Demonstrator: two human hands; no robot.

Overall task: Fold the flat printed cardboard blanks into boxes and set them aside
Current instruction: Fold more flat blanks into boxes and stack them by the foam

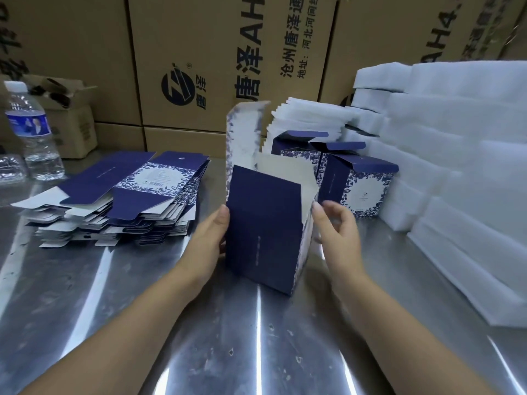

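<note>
Half-folded box [265,232] upright on the steel table [256,352], about mid-table and close in front of the person. Plain navy face toward the camera, floral-print side to the right, white inside showing. Top open: one tall flap standing up at the back left, a shorter pale flap behind the navy face.

Left hand [209,238] grasping the box by its left edge, thumb on the navy face, fingers hidden behind. Right hand [338,229] at the box's upper right edge, fingers curled and blurred. Fingertips touching or just beside the card; grip or no grip impossible to tell.

Just behind and to the right, two finished boxes [359,183] side by side and touching, top flaps partly raised, same navy and floral print. Behind those, a leaning stack of thin white sheets [308,118]. Farther right, tall stacks of white foam pads [470,172] along the table's right side.

To the left, well apart from the hands, a stack of flat blanks [122,195], loosely fanned, printed side up. Beyond it at the far left, a water bottle [31,132] upright, with a clear plastic tray [11,169] just beside it and a small open carton [72,121] behind. Along the back, a wall of large brown cartons [214,52] with black printed lettering.
</note>
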